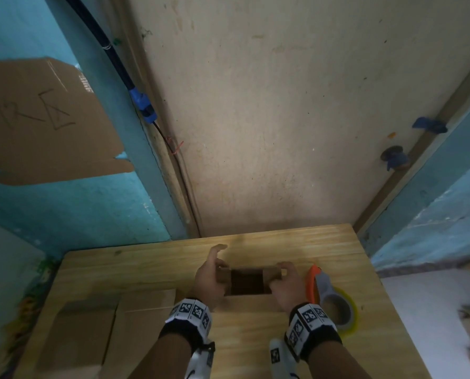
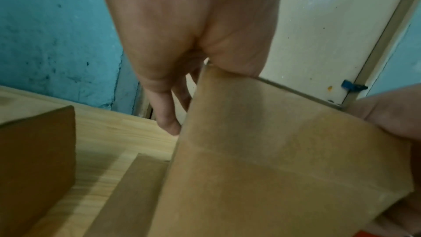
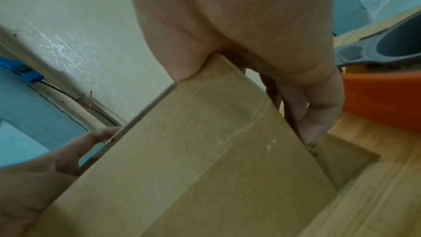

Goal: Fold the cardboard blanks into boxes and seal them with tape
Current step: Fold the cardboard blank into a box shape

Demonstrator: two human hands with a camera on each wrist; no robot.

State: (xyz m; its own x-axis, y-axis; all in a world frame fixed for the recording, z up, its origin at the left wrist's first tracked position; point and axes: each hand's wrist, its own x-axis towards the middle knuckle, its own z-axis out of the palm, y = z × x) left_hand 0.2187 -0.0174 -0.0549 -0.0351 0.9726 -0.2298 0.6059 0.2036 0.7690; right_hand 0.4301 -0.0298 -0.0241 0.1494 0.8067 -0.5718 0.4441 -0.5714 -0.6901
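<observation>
A small brown cardboard box (image 1: 246, 281), its top open and dark inside, is held just above the wooden table (image 1: 146, 263). My left hand (image 1: 208, 280) grips its left end. In the left wrist view the thumb (image 2: 239, 57) sits on the box's (image 2: 273, 150) top corner and the fingers (image 2: 166, 114) run down its left side. My right hand (image 1: 286, 288) grips the right end. The right wrist view has its thumb on the box's (image 3: 205, 150) upper edge and its fingers (image 3: 318, 114) curled down the right wall, over a loose flap (image 3: 341, 159).
An orange and grey tape dispenser (image 1: 321, 285) with a yellowish roll (image 1: 349, 310) lies just right of my right hand. Flat cardboard blanks (image 1: 135, 318) lie at the table's left front, with another brown box (image 2: 36, 159) beside them. Walls close in behind and on both sides.
</observation>
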